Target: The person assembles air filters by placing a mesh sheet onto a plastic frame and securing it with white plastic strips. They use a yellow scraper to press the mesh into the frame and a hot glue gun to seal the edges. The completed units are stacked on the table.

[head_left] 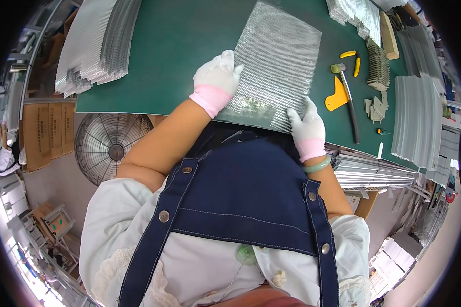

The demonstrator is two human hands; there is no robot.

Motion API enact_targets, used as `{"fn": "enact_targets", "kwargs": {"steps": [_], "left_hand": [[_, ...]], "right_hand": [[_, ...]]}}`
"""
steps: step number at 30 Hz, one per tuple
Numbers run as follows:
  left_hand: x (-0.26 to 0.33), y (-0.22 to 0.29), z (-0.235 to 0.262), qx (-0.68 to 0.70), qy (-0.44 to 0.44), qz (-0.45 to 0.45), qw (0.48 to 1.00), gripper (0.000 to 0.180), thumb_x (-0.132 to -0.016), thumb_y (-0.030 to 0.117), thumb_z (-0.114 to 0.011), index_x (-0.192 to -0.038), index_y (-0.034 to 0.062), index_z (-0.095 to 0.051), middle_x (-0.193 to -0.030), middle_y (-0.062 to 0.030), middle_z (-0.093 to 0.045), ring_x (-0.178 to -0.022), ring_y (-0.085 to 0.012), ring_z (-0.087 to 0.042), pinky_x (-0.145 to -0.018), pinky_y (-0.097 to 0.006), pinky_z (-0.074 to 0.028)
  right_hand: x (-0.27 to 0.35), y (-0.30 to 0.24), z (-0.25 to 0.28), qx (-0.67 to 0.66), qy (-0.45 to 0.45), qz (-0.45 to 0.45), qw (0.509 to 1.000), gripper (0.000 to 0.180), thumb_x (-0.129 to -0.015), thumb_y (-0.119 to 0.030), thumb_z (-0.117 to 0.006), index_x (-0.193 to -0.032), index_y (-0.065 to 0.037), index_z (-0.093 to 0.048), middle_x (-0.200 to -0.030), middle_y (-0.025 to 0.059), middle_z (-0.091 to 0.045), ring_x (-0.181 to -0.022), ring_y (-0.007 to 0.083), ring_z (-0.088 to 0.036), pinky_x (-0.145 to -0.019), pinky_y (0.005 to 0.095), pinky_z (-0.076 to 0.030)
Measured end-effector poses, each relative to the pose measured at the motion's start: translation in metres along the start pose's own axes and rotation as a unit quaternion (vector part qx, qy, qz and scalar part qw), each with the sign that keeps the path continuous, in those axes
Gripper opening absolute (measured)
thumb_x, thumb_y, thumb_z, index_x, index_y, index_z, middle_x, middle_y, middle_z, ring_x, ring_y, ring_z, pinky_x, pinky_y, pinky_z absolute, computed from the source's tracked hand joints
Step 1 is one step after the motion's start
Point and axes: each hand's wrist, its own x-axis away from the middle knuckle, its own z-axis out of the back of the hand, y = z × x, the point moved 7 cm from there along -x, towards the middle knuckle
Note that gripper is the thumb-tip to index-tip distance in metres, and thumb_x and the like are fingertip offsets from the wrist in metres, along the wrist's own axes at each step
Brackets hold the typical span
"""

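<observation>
A rectangular silvery metal mesh sheet (pixel 279 56) lies at a slant on the green tabletop, its near end by the table's front edge. My left hand (pixel 214 81), in a white glove with a pink cuff, is closed on the sheet's left edge, thumb on the mesh. At the near right corner, my right hand (pixel 309 129), gloved the same way, holds the edge between its thumb and fingers. The undersides of both grips are hidden. To the right lie a hammer (pixel 349 105) with a black handle, a flat yellow tool (pixel 336 95) and yellow-handled pliers (pixel 354 60).
Stacked mesh sheets (pixel 100 46) stand at the table's left end. Further right are a row of small metal plates (pixel 378 69), loose plates (pixel 376 108) and a pile of long silvery panels (pixel 420 120). A floor fan (pixel 112 146) stands below the green table (pixel 169 61).
</observation>
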Motion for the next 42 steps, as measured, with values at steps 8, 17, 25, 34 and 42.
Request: {"fn": "enact_targets", "kwargs": {"steps": [8,17,25,34,42], "left_hand": [[0.002,-0.002,-0.003,-0.003,0.007,-0.010,1.000,0.045,-0.093,0.035,-0.061,-0.122,0.0010,-0.055,-0.096,-0.0211,-0.069,-0.086,-0.0371,-0.069,-0.074,-0.045,-0.056],[-0.004,0.003,-0.005,-0.025,-0.020,0.003,0.999,0.038,-0.092,0.035,-0.061,-0.108,0.0016,-0.056,-0.092,-0.0195,-0.069,-0.081,-0.0374,-0.068,-0.069,-0.047,-0.055],[0.000,0.005,-0.011,-0.006,0.007,0.045,0.999,0.037,-0.093,0.033,-0.061,-0.107,-0.0005,-0.054,-0.086,-0.0226,-0.068,-0.078,-0.0395,-0.068,-0.068,-0.048,-0.055],[0.001,0.004,-0.008,-0.001,0.021,0.038,0.999,0.042,-0.091,0.033,-0.064,-0.115,-0.0002,-0.053,-0.092,-0.0220,-0.069,-0.078,-0.0383,-0.069,-0.067,-0.045,-0.055],[-0.007,0.024,-0.014,-0.166,0.068,-0.208,0.962,0.049,-0.089,0.013,-0.054,-0.138,0.0111,-0.049,-0.143,-0.0178,-0.047,-0.131,-0.0341,-0.046,-0.111,-0.054,-0.031]], "right_hand": [[0.002,-0.002,0.003,-0.022,-0.040,-0.055,0.997,0.063,-0.090,-0.033,-0.066,-0.137,0.005,-0.046,-0.089,0.0215,-0.070,-0.086,0.0390,-0.068,-0.077,0.0454,-0.053],[-0.003,0.011,-0.005,-0.005,-0.020,-0.033,0.999,0.065,-0.090,-0.034,-0.066,-0.138,0.005,-0.046,-0.086,0.0200,-0.068,-0.084,0.0373,-0.067,-0.077,0.0444,-0.052],[-0.037,0.014,0.011,0.010,-0.042,-0.041,0.998,0.067,-0.090,-0.035,-0.066,-0.142,0.001,-0.045,-0.085,0.0155,-0.068,-0.081,0.0334,-0.067,-0.076,0.0410,-0.053],[-0.036,0.017,0.007,0.048,-0.036,-0.024,0.998,0.066,-0.090,-0.039,-0.065,-0.143,-0.004,-0.046,-0.094,0.0204,-0.069,-0.092,0.0370,-0.067,-0.082,0.0434,-0.053],[-0.039,-0.027,0.020,0.259,0.015,0.209,0.943,0.060,-0.087,-0.031,-0.066,-0.140,-0.007,-0.048,-0.136,0.0170,-0.054,-0.123,0.0347,-0.054,-0.104,0.0527,-0.039]]}}
